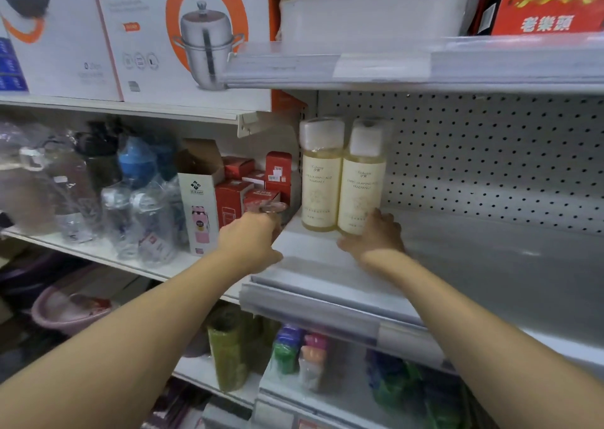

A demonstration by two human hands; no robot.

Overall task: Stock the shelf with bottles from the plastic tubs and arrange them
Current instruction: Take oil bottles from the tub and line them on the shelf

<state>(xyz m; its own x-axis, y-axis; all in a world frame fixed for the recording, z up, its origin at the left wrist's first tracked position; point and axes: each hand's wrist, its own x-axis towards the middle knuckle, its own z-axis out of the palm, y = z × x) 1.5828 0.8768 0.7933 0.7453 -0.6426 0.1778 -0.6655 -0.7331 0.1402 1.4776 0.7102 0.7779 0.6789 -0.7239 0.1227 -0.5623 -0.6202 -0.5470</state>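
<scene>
Two pale yellow bottles with white caps stand side by side at the left end of the white shelf (327, 265). The left bottle (321, 180) stands free against the shelf's side. My right hand (376, 235) grips the base of the right bottle (361, 180), fingers curled around its lower part. My left hand (251, 239) reaches over the shelf's left edge with fingers curled, touching a small clear glass-like item (274, 208); whether it grips that item is hidden by the hand.
A perforated white back panel (490, 154) lines the shelf. Left bay holds wrapped water bottles (130, 199), a white carton (199, 206) and red boxes (255, 183). Cooker boxes (196, 36) sit above. A pink tub (65, 311) lies low left.
</scene>
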